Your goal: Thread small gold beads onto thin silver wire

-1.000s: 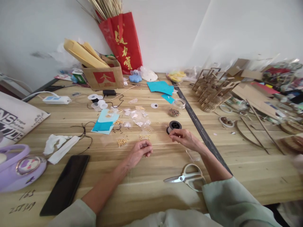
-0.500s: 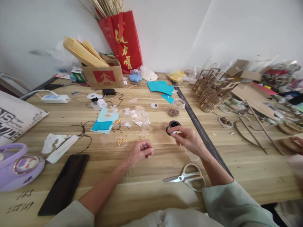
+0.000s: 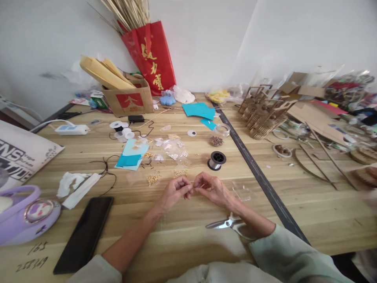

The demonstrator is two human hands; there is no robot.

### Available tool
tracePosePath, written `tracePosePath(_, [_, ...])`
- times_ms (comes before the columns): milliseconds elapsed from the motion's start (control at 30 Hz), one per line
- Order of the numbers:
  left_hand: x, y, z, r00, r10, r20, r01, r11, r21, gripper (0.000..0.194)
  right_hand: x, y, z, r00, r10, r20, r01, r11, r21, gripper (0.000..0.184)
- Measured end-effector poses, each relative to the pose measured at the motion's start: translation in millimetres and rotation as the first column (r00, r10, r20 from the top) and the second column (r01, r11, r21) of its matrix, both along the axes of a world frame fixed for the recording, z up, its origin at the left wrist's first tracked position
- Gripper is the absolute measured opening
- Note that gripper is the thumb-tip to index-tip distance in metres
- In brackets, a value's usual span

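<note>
My left hand (image 3: 177, 191) is closed in a pinch low over the table; what sits between its fingertips is too small to make out. Close against it, my right hand (image 3: 210, 188) also pinches, its fingertips almost meeting the left ones. A spool of clear thread (image 3: 217, 160) with black ends stands just beyond the right hand. Small piles of gold beads (image 3: 153, 180) lie past the left hand. Under my right forearm are scissors (image 3: 225, 223) with pale handles, partly covered. A small clear plastic bag (image 3: 241, 192) rests beside the right wrist.
Blue paper sheets (image 3: 129, 160), little bags of silver pieces (image 3: 173, 147) and a dish of brown beads (image 3: 216, 140) lie farther back. A black phone (image 3: 85, 234) is at left, near a purple handled object (image 3: 38, 216). Woven bamboo baskets (image 3: 260, 114) stand right of a dark strip (image 3: 253, 169).
My right hand has come left and nearer from beside the spool to meet my left hand. The spool is now uncovered, and my right forearm covers part of the scissors. The left hand stays closed.
</note>
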State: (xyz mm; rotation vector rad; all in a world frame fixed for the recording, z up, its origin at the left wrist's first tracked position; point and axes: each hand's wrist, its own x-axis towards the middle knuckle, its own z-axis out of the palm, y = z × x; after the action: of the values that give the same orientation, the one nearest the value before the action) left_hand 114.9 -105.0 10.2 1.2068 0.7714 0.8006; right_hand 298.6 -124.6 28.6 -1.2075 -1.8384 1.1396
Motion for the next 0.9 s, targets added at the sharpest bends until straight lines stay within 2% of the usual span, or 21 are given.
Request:
tracePosePath(267, [0, 2, -6.7, 0.998, 0.049, 0.027, -0.048, 0.998, -0.04, 0.026, 8, 3, -0.8, 0.993, 0.045, 0.11, -0.044, 0.999, -0.013, 0.007])
tracePosePath(333, [-1, 2, -8.2, 0.997, 0.067, 0.041, -0.064, 0.996, -0.066, 0.025, 16, 5, 1.3, 0.982, 0.085, 0.171, -0.086, 0.996, 0.003, 0.017])
tracePosePath(433, [-1, 3, -10.3, 0.995, 0.081, 0.05, -0.077, 0.994, -0.079, 0.024, 27, 7, 9.5, 0.945, 0.163, 0.283, -0.181, 0.983, 0.041, 0.043])
tracePosePath(500, [-1, 2, -11.0, 0.994, 0.098, 0.049, -0.094, 0.992, -0.08, 0.023, 31, 6, 17.4, 0.941, 0.152, 0.301, -0.181, 0.981, 0.07, 0.047])
tracePosePath(600, [1, 1, -10.1, 0.991, 0.122, 0.049, -0.117, 0.989, -0.085, 0.024, 26, 0, 25.9, 0.969, 0.065, 0.237, -0.092, 0.99, 0.103, 0.038])
tracePosePath(667, [2, 0, -9.0, 0.99, 0.127, 0.062, -0.121, 0.989, -0.09, 0.025, 18, -5, 25.7, 0.982, 0.027, 0.185, -0.052, 0.991, 0.127, 0.028])
tracePosePath(800, [4, -1, -8.4, 0.987, 0.132, 0.087, -0.121, 0.986, -0.116, 0.027, -1, -12, 13.1, 0.988, 0.049, 0.147, -0.075, 0.982, 0.176, 0.011])
tracePosePath(900, [4, -1, -8.6, 0.988, 0.126, 0.092, -0.113, 0.984, -0.135, 0.028, -6, -13, 3.3, 0.977, 0.053, 0.204, -0.105, 0.962, 0.251, 0.01])
